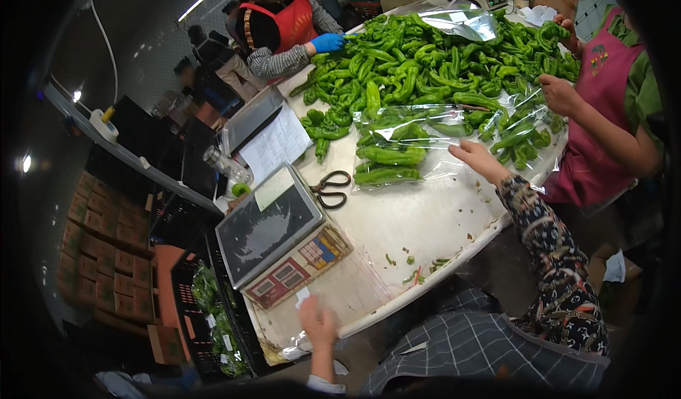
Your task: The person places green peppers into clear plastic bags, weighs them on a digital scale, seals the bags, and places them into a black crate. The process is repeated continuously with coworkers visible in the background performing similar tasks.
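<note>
My right hand, in a dark patterned sleeve, reaches across the table with fingers extended. Its fingertips are at the right edge of a clear plastic bag that lies flat, with several long green peppers inside. My left hand is blurred, low over the table's near edge, close to the front of a weighing scale. A small white slip shows at its fingertips; whether it is gripped cannot be told. Black-handled scissors lie beside the scale.
A big heap of green peppers covers the far table. A blue-gloved person works at its left; another person's hand holds a clear bag at right. Handwritten paper and a glass jar lie left. Below stands a black crate with bagged greens.
</note>
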The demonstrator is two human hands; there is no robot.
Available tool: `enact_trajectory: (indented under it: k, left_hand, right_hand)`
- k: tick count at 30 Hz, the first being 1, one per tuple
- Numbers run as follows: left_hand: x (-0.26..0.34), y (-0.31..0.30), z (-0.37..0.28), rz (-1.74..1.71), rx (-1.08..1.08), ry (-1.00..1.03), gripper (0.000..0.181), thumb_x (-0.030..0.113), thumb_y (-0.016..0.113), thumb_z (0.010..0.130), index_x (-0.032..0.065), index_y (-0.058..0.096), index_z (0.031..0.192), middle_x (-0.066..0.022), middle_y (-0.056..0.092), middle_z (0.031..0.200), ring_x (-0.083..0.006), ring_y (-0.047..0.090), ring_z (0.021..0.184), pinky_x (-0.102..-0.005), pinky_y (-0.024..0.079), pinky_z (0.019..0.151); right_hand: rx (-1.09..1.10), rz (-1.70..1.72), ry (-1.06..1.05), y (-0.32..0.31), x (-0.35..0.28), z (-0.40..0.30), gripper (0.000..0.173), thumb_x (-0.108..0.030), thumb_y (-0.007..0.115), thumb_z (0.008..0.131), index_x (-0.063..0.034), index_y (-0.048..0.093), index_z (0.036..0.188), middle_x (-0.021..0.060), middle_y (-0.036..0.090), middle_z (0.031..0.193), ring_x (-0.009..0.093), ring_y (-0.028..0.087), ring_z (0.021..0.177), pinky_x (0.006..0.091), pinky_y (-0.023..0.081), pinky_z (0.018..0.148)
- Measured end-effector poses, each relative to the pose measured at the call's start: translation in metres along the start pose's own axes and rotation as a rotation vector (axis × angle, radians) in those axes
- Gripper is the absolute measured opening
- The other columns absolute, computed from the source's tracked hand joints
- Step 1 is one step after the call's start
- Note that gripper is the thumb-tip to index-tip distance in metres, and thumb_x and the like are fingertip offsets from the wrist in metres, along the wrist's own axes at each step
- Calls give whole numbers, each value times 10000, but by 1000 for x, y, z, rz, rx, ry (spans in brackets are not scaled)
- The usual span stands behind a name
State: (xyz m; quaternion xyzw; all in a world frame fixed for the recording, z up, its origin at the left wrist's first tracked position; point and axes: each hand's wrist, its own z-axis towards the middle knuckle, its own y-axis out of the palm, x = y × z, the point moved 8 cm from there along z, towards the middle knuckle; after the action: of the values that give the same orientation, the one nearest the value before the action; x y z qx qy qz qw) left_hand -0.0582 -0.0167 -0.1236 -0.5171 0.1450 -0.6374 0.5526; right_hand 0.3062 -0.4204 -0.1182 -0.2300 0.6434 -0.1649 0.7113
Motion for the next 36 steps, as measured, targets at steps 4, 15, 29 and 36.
enact_trajectory:
  k: [4, 15, 29, 36]
  left_hand:
    - [19, -1, -2, 41, 30, 46, 261, 34, 556, 722, 21, 605, 979, -160, 597, 1005, -335, 528, 982, -408, 403, 883]
    - [10, -4, -7, -34, 123, -34, 144, 13, 567, 715, 27, 618, 849, -120, 625, 857, -298, 577, 836, -362, 458, 760]
    - [6, -15, -10, -93, 213, -54, 157, 11, 581, 697, 67, 615, 840, -91, 625, 824, -276, 588, 785, -350, 479, 700]
    - [3, -18, -14, -111, 243, -66, 165, 22, 565, 705, 74, 612, 855, -95, 620, 816, -277, 589, 785, -353, 484, 678]
  right_hand:
    - [-395, 477, 187, 55, -41, 17, 332, -331, 508, 884, -25, 572, 994, 61, 617, 879, 107, 571, 758, 237, 452, 633]
    - [-240, 1102, -175, 47, -240, 31, 156, -204, 489, 911, -81, 539, 829, 17, 592, 733, 74, 541, 583, 190, 420, 488]
    - [-492, 1247, -351, 167, -444, -41, 148, -139, 525, 869, 8, 543, 852, 96, 616, 833, 198, 638, 749, 309, 536, 687]
    - [-874, 843, -188, 252, -374, -93, 216, -188, 488, 905, 15, 561, 905, 91, 613, 891, 150, 614, 825, 254, 503, 709]
